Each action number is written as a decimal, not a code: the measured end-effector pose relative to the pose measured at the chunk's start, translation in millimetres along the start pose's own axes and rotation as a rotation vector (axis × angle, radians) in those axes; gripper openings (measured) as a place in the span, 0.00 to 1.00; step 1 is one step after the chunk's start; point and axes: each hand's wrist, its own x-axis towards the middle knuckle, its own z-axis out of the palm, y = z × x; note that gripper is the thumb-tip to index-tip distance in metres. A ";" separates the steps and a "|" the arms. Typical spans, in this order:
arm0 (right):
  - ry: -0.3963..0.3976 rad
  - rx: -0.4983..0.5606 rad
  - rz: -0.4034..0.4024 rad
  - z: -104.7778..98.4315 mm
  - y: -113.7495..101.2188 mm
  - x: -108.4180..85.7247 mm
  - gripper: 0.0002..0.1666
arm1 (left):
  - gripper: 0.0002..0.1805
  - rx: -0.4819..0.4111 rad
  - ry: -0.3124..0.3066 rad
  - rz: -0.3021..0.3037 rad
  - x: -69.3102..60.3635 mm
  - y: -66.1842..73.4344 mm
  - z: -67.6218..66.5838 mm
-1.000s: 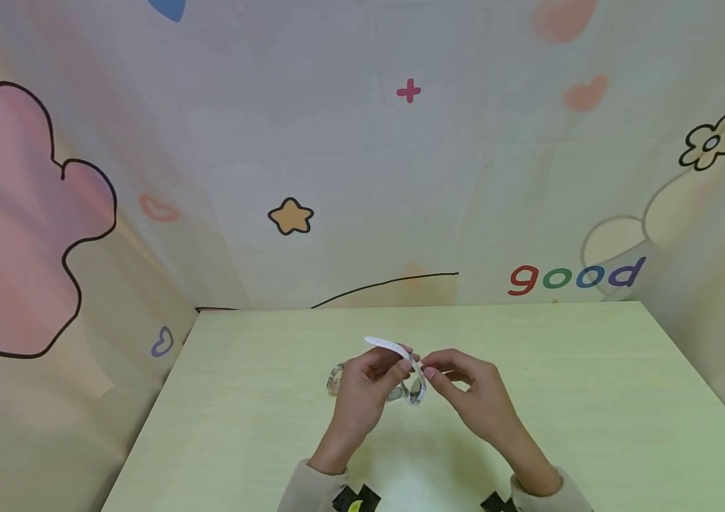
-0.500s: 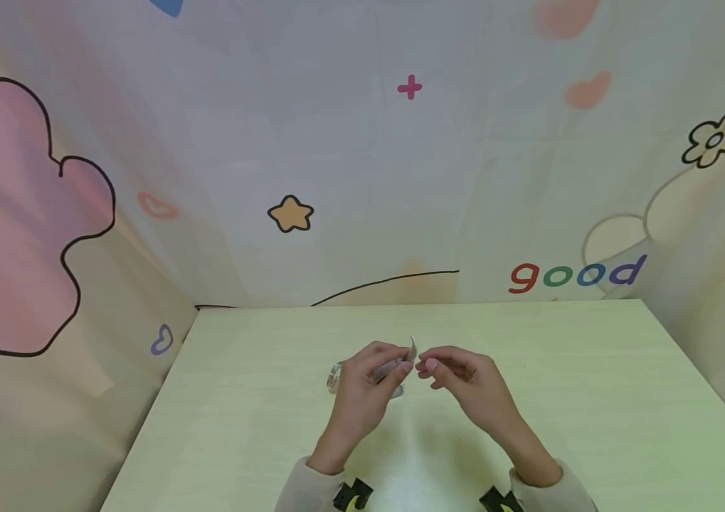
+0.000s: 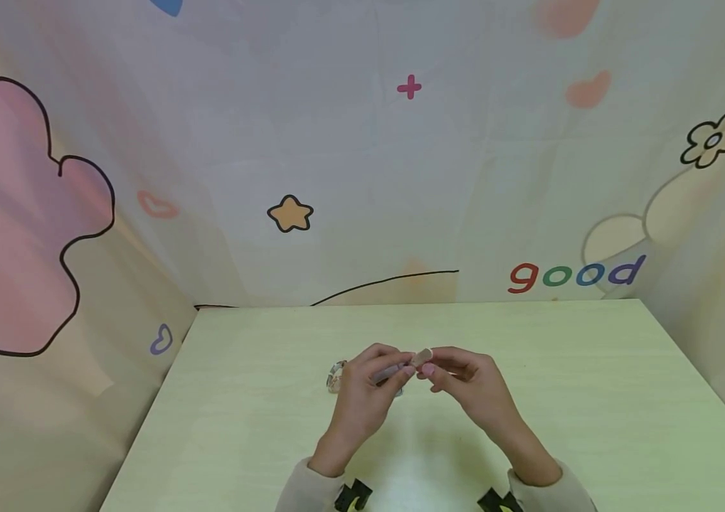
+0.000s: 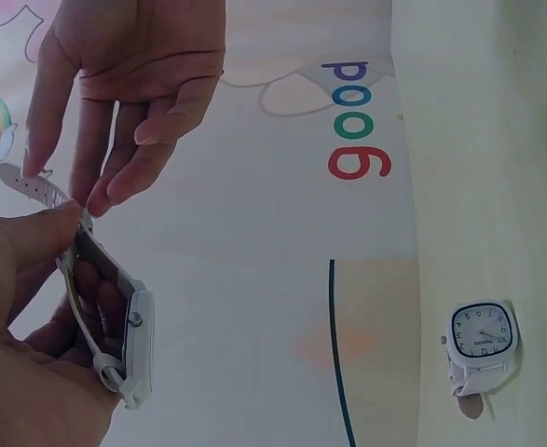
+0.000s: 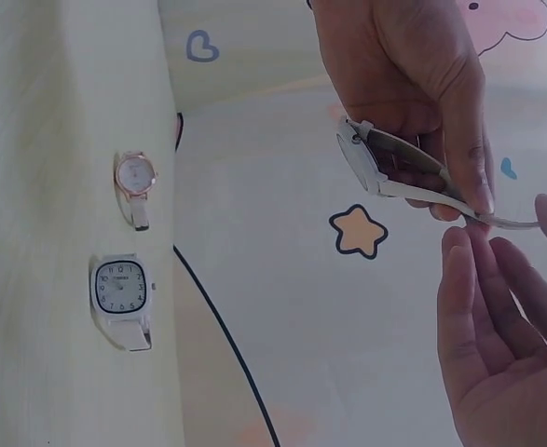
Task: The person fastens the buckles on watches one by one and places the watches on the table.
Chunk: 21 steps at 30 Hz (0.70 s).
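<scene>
My left hand (image 3: pixel 362 387) pinches the pale strap of a white wristwatch (image 4: pixel 139 345) between thumb and fingers. The watch's square case hangs below the fingers in the left wrist view, its strap bent into a loop. The pierced strap end (image 4: pixel 33 184) sticks out past the left thumb. My right hand (image 3: pixel 474 387) faces it, fingers spread and loosely bent, without a plain pinch. One of its fingertips touches the strap near its tip in the left wrist view; other fingertips lie close to the left thumb. In the head view the left hand hides most of the watch.
On the table (image 3: pixel 240 427) lie a white square-faced watch (image 5: pixel 121 287) and a smaller round watch with a rose-gold rim (image 5: pixel 136 174). In the head view, one watch (image 3: pixel 335 378) shows left of the left hand. A printed curtain (image 3: pixel 349 142) hangs behind.
The long strap end, standing free above the left hand earlier, now points right toward the right fingers. The right hand has left the lower strap loop and moved slightly left.
</scene>
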 end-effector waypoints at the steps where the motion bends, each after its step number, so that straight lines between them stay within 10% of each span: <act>1: 0.002 0.000 -0.004 0.1 0.0 0.0 0.14 | 0.10 0.003 0.001 0.010 0.0 -0.1 0.4; 14: 0.075 -0.076 -0.014 3.9 1.6 2.2 0.08 | 0.09 0.003 -0.029 0.003 -1.1 -4.2 3.6; 21: 0.133 -0.105 -0.002 5.3 1.0 1.1 0.06 | 0.11 -0.059 -0.033 -0.125 -2.7 -2.3 3.2</act>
